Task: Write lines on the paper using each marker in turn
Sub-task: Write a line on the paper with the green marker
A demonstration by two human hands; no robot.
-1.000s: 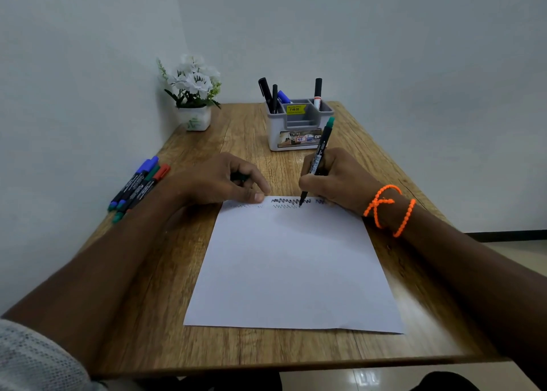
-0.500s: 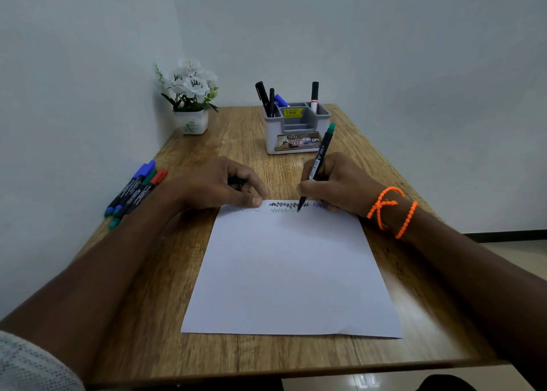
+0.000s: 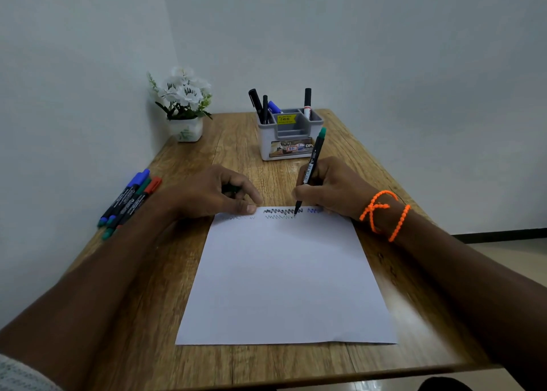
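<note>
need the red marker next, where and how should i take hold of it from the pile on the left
Pinch the red marker by its red-capped far end, coming from above and the right. It lies flat at the row's right edge, cap clear; the green marker crowds its left side.

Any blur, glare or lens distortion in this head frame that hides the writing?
Head view: dim, even light, soft shadows, no glare on the paper. Wide-angle bending shows at the table edges and forearms. The zigzag lines near the green-capped marker tip read clearly; the faint ones beside the left hand barely show.
</note>
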